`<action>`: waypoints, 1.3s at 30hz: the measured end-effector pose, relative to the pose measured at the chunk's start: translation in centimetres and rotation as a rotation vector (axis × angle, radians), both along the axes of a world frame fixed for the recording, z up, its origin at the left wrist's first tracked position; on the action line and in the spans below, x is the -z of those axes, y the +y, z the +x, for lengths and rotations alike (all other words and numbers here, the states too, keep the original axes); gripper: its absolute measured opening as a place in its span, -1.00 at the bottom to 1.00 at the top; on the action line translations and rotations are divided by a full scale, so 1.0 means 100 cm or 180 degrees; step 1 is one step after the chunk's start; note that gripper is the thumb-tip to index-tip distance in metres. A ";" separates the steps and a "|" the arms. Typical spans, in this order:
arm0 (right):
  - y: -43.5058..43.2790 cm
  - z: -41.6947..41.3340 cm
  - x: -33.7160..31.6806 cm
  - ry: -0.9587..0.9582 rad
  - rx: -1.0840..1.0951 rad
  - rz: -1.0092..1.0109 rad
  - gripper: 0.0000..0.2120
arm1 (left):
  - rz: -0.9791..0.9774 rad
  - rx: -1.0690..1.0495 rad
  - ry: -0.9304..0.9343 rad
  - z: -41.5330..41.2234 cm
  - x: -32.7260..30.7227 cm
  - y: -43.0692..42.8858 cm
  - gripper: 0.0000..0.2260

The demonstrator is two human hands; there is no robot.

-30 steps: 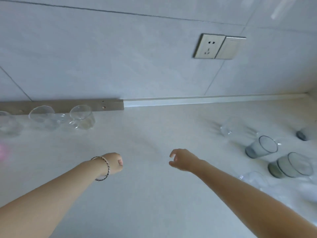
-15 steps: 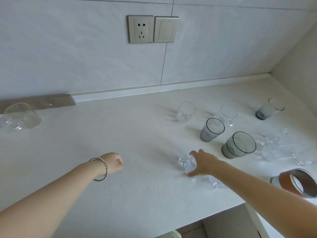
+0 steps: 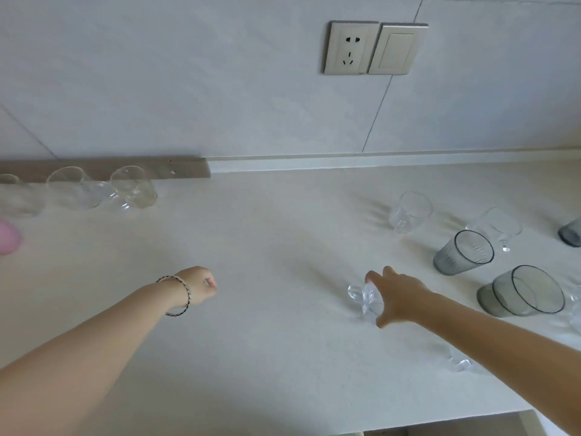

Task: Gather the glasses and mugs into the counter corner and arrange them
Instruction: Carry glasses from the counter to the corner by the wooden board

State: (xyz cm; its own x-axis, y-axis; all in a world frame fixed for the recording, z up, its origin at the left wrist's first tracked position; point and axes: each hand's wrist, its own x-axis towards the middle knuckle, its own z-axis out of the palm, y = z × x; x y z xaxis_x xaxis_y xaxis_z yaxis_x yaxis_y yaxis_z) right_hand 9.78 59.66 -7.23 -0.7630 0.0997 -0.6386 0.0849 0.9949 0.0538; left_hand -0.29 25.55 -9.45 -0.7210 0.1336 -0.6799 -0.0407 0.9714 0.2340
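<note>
Clear mug [image 3: 364, 297] on the worktop [image 3: 283, 247], handle turned away from the palm, under the right hand [image 3: 397, 295]; fingers [image 3: 372, 275] spread round its top, contact likely but not certain. Beyond the fingertips, grey tumblers [image 3: 463, 253] and clear glasses [image 3: 410, 212], scattered, awaiting gathering. Left hand [image 3: 198, 286] curled into a loose fist, holding nothing, forearm stretched forward. Far off past its knuckles, more glasses [image 3: 133, 187] along the wall.

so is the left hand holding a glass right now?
No, the left hand is a closed fist over bare white counter, with no glass in it; the clear glasses sit apart by the wall.
</note>
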 end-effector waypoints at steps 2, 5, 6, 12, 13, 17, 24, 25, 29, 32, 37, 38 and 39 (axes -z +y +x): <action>-0.035 -0.022 0.000 0.0178 -0.0024 -0.0114 -0.26 | 0.0014 -0.0092 0.0009 -0.007 -0.002 -0.027 -0.76; -0.095 -0.061 -0.001 0.0397 0.0085 -0.0394 -0.28 | -0.0005 -0.0178 -0.0065 -0.021 -0.005 -0.073 -0.76; -0.116 -0.076 -0.002 0.0426 0.0115 -0.0502 -0.28 | -0.0025 -0.0200 -0.0093 -0.028 -0.005 -0.090 -0.76; -0.238 -0.180 -0.006 0.0605 0.0070 -0.0726 -0.25 | -0.0116 -0.0261 -0.0049 -0.075 -0.008 -0.181 -0.76; -0.256 -0.197 -0.007 0.0658 0.0068 -0.0722 -0.25 | -0.0136 -0.0252 -0.0059 -0.082 -0.008 -0.193 -0.78; -0.314 -0.257 -0.005 0.0766 0.0120 -0.0641 -0.24 | -0.0131 -0.0222 -0.0023 -0.105 -0.004 -0.231 -0.92; -0.355 -0.313 0.017 0.0782 0.0460 -0.0436 -0.27 | 0.0084 -0.0220 -0.0084 -0.130 0.006 -0.249 -0.81; -0.355 -0.315 0.020 0.0799 0.0546 -0.0427 -0.27 | 0.0098 -0.0232 -0.0094 -0.131 0.008 -0.249 -0.79; -0.351 -0.312 0.024 0.0972 0.0936 -0.0771 -0.29 | 0.0157 -0.0235 -0.0117 -0.130 0.014 -0.248 -0.73; -0.341 -0.292 0.021 0.1018 0.0833 -0.0886 -0.28 | 0.0159 -0.0150 -0.0156 -0.126 0.014 -0.241 -0.76; -0.300 -0.226 0.024 0.0462 0.0504 -0.0661 -0.44 | 0.0095 0.0082 -0.0083 -0.112 0.007 -0.207 -0.86; -0.288 -0.212 0.025 0.0357 0.0497 -0.0631 -0.49 | 0.0088 0.0120 -0.0080 -0.109 0.004 -0.196 -0.83; -0.274 -0.199 0.026 0.0266 0.0503 -0.0609 -0.53 | 0.0080 0.0165 -0.0065 -0.105 0.000 -0.184 -0.79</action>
